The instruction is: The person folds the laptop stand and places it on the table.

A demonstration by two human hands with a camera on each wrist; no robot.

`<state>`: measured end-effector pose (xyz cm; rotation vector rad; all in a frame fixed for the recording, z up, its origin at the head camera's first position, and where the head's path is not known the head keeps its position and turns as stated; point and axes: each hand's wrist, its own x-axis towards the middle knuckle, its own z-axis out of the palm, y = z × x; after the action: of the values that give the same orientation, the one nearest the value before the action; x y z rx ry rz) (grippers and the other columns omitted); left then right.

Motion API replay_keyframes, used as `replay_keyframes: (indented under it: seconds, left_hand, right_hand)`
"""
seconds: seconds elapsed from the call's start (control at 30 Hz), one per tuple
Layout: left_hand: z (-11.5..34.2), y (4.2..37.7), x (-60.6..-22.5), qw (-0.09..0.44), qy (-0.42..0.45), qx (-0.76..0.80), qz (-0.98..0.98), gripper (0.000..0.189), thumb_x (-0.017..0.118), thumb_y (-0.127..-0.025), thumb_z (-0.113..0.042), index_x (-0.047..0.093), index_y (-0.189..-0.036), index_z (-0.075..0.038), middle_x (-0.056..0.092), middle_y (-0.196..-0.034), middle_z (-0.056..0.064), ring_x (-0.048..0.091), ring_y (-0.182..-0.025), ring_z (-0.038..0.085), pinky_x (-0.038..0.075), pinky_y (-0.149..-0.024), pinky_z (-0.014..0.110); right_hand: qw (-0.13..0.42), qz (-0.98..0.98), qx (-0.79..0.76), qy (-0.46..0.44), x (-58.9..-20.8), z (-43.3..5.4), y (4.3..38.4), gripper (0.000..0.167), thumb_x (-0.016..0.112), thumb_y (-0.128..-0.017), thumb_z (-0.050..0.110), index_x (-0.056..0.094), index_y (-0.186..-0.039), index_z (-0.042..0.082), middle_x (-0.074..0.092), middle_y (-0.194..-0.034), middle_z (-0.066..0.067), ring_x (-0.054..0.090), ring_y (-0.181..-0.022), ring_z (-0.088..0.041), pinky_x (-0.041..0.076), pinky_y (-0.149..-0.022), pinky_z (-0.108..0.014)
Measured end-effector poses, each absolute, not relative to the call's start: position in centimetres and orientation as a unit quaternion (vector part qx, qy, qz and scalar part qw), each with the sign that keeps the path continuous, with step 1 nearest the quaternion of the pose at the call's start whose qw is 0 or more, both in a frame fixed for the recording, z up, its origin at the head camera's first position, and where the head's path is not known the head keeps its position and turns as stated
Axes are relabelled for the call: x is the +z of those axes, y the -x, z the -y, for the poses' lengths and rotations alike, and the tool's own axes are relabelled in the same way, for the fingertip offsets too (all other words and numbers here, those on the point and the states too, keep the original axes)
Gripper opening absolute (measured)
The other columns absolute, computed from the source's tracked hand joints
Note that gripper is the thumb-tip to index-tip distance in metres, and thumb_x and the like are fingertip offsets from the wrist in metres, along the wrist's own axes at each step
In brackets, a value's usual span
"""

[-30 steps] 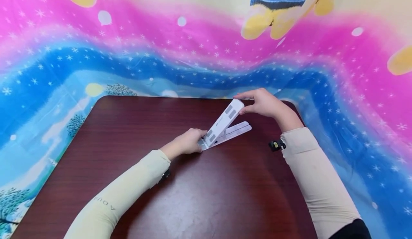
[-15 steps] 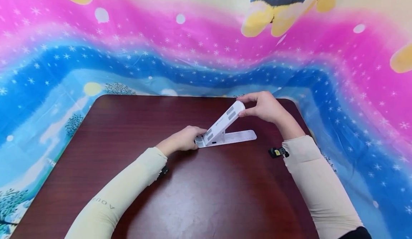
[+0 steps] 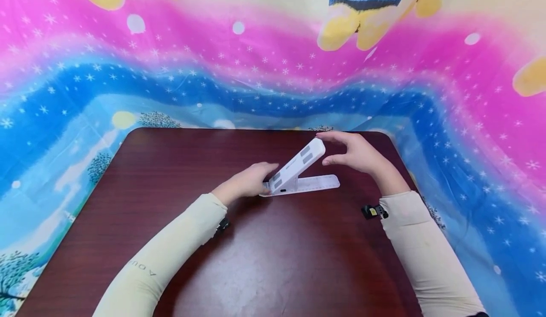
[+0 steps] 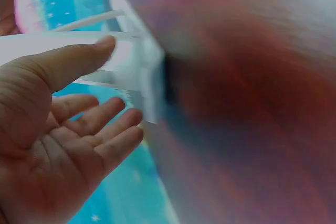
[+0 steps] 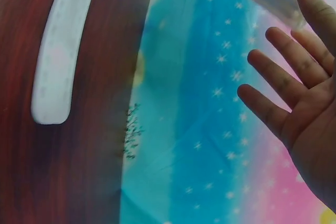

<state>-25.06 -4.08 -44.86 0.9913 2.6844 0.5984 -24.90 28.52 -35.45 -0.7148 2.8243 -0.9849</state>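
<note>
A white folding laptop stand rests on the table with its base arm lying flat and its upper arm raised at a slant. Grey pads show on the raised arm. My left hand is at the hinge end; in the left wrist view its fingers are spread and the thumb lies along the stand, whether touching I cannot tell. At the raised end is my right hand, fingers loosely extended and thumb apart from the stand. Its index fingertip is close to the top edge; contact is unclear.
The dark red-brown table has rounded far corners. Behind it and along its sides hangs a patterned cloth in blue and pink. Small black cameras are strapped at the wrists over pale sleeves.
The base arm has come down from a tilt to lie flat on the table. My right hand has lowered with the raised arm and loosened from it. The left fingers have let go of the hinge end.
</note>
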Motion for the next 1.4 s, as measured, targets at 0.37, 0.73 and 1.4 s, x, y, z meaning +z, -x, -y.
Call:
replay_keyframes:
  seconds: [0.37, 0.73, 1.4]
  left_hand:
    - [0.4, 24.8, -39.0, -0.002, -0.347, 0.296, -0.890, 0.083, 0.083, -0.087, -0.039, 0.046, -0.154, -0.010, 0.058, -0.143, 0.007, 0.058, -0.127, 0.019, 0.048, -0.109, 0.036]
    - [-2.6, 24.3, -36.2, -0.028, -0.332, 0.331, -0.883, 0.079, 0.080, -0.088, -0.046, 0.049, -0.153, -0.014, 0.056, -0.147, 0.001, 0.054, -0.129, 0.016, 0.048, -0.108, 0.034]
    - [-4.9, 24.6, -36.0, -0.040, -0.309, 0.323, -0.894, 0.060, 0.077, -0.093, -0.038, 0.060, -0.145, -0.016, 0.063, -0.138, -0.002, 0.058, -0.125, 0.013, 0.050, -0.103, 0.026]
  right_hand:
    - [0.050, -0.914, -0.340, 0.218, -40.3, -31.7, 26.3, 0.067, 0.089, -0.082, 0.026, 0.062, -0.143, 0.021, 0.062, -0.143, -0.004, 0.052, -0.136, -0.034, 0.041, -0.112, -0.060]
    - [0.089, -0.915, -0.323, 0.225, -45.9, -34.5, 27.1, 0.060, 0.084, -0.087, 0.020, 0.062, -0.142, 0.010, 0.060, -0.146, -0.008, 0.049, -0.140, -0.032, 0.039, -0.114, -0.057]
    - [0.140, -0.928, -0.261, 0.225, -48.0, -35.0, 27.1, 0.042, 0.080, -0.090, 0.015, 0.072, -0.131, 0.013, 0.050, -0.156, -0.005, 0.029, -0.153, -0.035, 0.027, -0.121, -0.060]
